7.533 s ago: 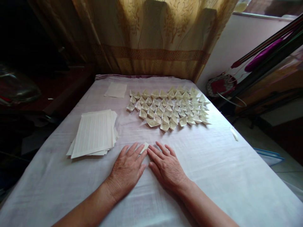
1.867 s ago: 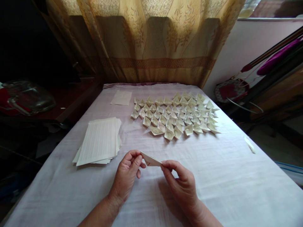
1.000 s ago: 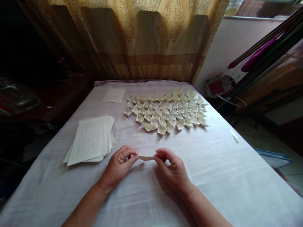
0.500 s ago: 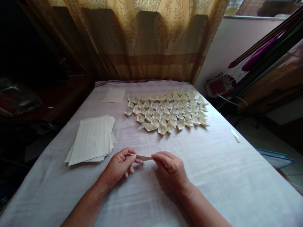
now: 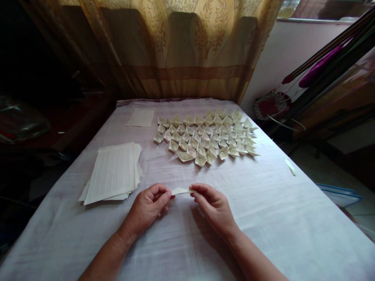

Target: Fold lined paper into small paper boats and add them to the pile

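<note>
Fingertip grip, left hand (image 5: 149, 207) and right hand (image 5: 212, 205), on folded paper (image 5: 181, 191).

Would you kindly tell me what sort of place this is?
Most likely a room in a home: a patterned curtain hangs behind a cloth-covered table bearing rows of folded paper boats and a stack of lined sheets. The left hand and right hand pinch a folded paper piece.

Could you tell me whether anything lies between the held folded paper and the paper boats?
Nothing visible does. The left hand and right hand pinch the folded paper, and only cloth lies before the paper boats. The sheet stack sits off left.
</note>
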Demonstrator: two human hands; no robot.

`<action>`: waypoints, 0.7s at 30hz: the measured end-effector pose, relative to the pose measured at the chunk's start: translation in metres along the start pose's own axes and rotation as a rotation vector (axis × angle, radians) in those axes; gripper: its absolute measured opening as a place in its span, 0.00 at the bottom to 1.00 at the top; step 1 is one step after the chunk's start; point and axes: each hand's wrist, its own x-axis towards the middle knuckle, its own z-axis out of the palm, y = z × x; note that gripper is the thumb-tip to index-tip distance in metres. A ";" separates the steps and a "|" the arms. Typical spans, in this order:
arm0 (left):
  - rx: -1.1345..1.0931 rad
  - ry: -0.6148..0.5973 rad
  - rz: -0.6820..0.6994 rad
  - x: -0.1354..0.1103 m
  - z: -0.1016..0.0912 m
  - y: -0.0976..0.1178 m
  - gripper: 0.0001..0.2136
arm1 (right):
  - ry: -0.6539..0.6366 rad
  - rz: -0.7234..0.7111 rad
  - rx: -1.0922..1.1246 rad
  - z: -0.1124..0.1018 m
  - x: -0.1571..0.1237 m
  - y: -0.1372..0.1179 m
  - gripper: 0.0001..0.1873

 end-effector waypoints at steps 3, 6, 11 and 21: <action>-0.010 -0.028 0.004 -0.001 -0.001 -0.001 0.18 | -0.033 0.168 0.152 0.000 0.002 -0.004 0.11; 0.001 -0.026 0.029 -0.001 0.000 -0.003 0.16 | -0.024 0.185 0.173 0.001 0.002 -0.005 0.11; 0.074 -0.006 0.068 -0.002 0.001 -0.007 0.14 | 0.036 0.081 0.074 0.003 0.000 0.000 0.11; 0.032 0.008 0.091 -0.002 0.003 -0.011 0.15 | -0.015 -0.098 -0.054 0.001 -0.004 0.004 0.08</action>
